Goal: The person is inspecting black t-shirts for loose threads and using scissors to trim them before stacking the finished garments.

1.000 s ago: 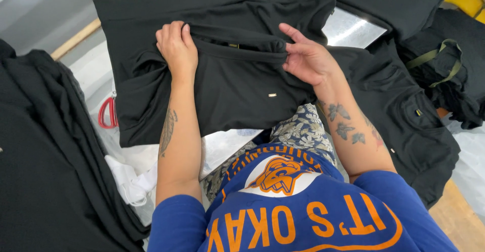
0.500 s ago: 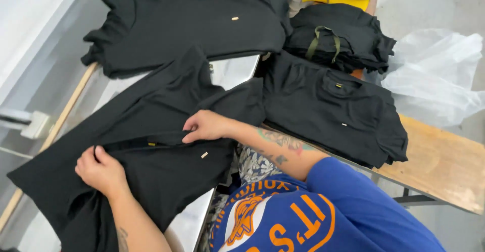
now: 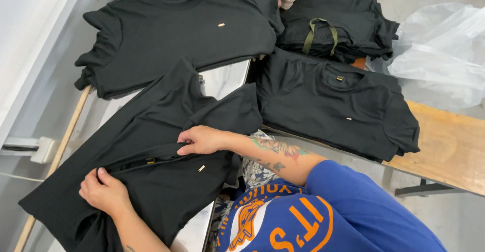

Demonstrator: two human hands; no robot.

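A black T-shirt (image 3: 151,131) lies spread on the table in front of me, a small gold tag on its chest. My left hand (image 3: 103,191) pinches the fabric at one side of the neckline fold. At the other side, next to the collar, my right hand (image 3: 202,140) grips the same fold. Both hands are closed on the cloth.
Another black T-shirt (image 3: 177,30) lies flat at the back. A stack of folded black shirts (image 3: 338,105) sits on the wooden bench (image 3: 449,146) at the right, a tied bundle (image 3: 338,24) behind it, and clear plastic bags (image 3: 444,55) at far right. A metal table surface (image 3: 227,78) shows between the shirts.
My view has swung and more of the table shows. My hands have kept hold of the shirt's neckline fold, now drawn out along a slanting line.
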